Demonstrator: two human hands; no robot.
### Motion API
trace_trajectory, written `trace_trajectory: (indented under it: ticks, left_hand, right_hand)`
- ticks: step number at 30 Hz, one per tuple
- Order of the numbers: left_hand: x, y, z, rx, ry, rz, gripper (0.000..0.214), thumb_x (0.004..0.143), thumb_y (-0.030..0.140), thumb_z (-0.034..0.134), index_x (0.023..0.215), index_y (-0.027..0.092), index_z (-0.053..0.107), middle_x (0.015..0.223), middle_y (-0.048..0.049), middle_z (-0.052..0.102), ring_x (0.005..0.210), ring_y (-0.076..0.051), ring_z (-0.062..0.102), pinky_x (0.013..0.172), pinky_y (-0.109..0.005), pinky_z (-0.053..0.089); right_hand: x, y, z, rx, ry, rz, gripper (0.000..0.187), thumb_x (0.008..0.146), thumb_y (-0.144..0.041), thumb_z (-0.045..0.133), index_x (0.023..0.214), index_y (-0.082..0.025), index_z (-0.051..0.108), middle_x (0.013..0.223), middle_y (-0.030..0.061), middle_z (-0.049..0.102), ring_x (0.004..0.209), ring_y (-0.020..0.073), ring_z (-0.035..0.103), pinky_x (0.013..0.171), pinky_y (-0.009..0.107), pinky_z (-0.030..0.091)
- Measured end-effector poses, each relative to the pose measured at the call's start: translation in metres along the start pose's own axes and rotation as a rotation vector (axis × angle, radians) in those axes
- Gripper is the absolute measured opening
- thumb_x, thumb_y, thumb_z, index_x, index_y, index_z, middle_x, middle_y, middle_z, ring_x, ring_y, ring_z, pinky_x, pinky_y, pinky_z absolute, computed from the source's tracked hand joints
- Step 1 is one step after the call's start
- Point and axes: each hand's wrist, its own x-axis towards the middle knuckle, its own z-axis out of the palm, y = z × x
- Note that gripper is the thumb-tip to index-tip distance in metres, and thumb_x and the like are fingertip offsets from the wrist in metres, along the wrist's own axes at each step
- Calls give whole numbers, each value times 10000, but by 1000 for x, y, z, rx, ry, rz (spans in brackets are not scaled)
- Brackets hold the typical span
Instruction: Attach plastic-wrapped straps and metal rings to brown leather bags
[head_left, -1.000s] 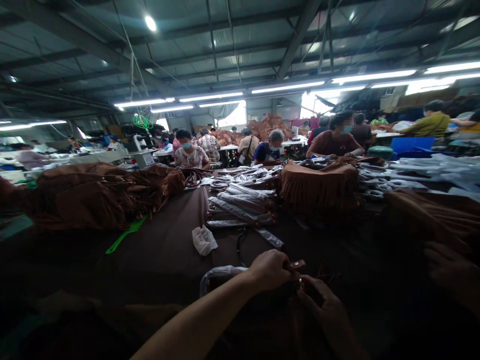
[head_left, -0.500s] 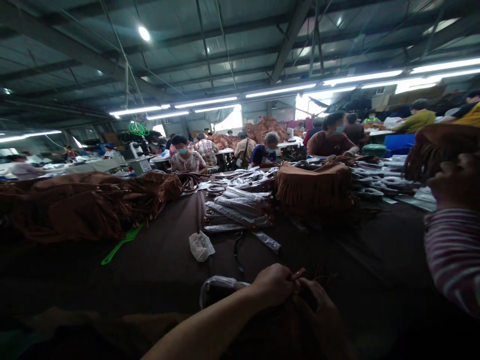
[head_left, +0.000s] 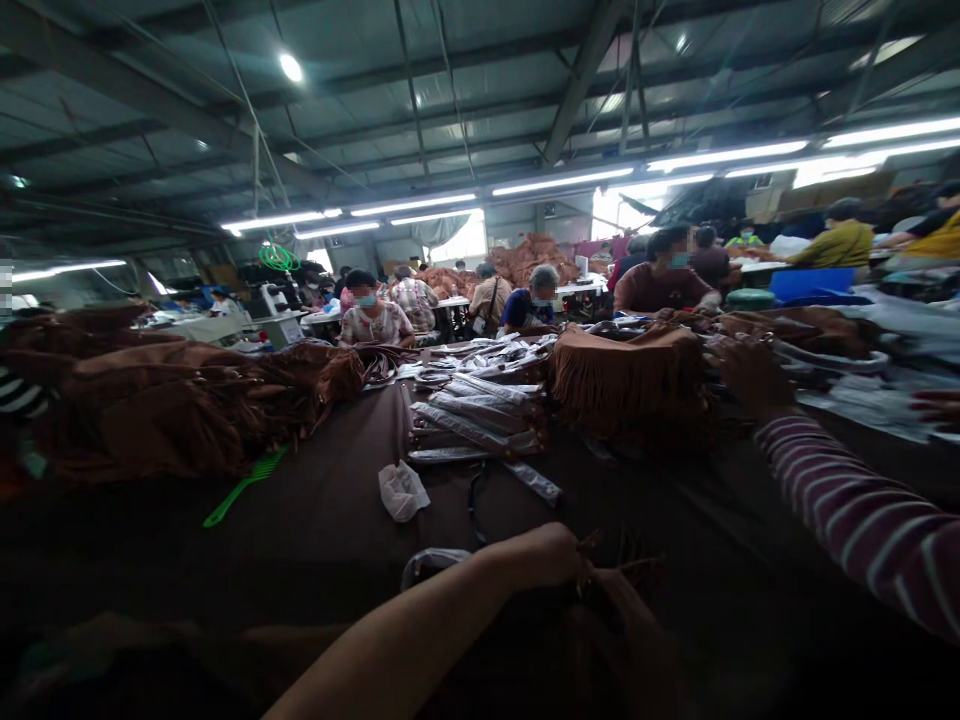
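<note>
My left hand [head_left: 553,552] is closed, its fingers pinched at the end of a brown leather strap [head_left: 591,541]. Right against it, my right hand [head_left: 621,605] closes on the same strap from the other side; its fingers are partly lost in shadow. Thin brown fringe strips [head_left: 641,565] stick out just beyond the hands. Behind my left forearm shows a bag handle [head_left: 433,562] wrapped in clear plastic. What lies below my hands is too dark to make out.
Plastic-wrapped straps [head_left: 472,420] lie piled ahead, near a crumpled white wrapper [head_left: 403,492]. A green comb [head_left: 244,490] rests beside brown fringed bags [head_left: 172,400]. More fringed bags [head_left: 626,375] stand right of centre. A co-worker's striped sleeve [head_left: 847,500] reaches in from the right.
My hands stay together at the strap, the left wrist turned slightly. The co-worker's striped arm has moved left and forward, and the fringed bag it held now lies further back on the table.
</note>
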Motion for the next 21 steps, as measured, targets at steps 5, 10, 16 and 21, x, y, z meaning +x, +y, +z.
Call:
trace_trajectory:
  ticks: [5, 10, 16, 21]
  left_hand:
    - [7, 6, -17, -59, -239, -88, 304, 607, 352, 793, 550, 139, 583, 492, 32, 485, 431, -88, 416, 463, -227, 304]
    - [1, -2, -13, -178, -119, -59, 434, 613, 504, 794, 569, 157, 538, 501, 57, 458, 429, -75, 408, 452, -222, 304]
    - [-12, -21, -9, -378, -48, 20, 402, 609, 515, 781, 659, 140, 644, 540, 45, 514, 435, -54, 373, 450, -217, 265]
    - [-13, -23, -2, -359, 68, 99, 218, 592, 311, 758, 597, 146, 615, 477, 68, 464, 431, -58, 348, 447, -225, 225]
  right_hand:
    - [-3, -7, -3, 0, -45, -62, 250, 868, -306, 568, 1107, -250, 612, 1106, 62, 658, 1028, 235, 624, 888, 344, 521]
    - [-2, -7, 8, -159, 101, -32, 278, 913, -430, 509, 1083, -250, 634, 1062, 85, 670, 998, 260, 638, 868, 370, 526]
    - [5, -6, 11, -122, 111, 42, 371, 924, -535, 462, 1048, -240, 650, 1078, 80, 677, 1024, 251, 639, 895, 357, 523]
    - [5, -2, 8, -110, 87, 15, 317, 920, -477, 496, 1083, -248, 641, 1082, 61, 676, 1017, 226, 647, 874, 317, 539]
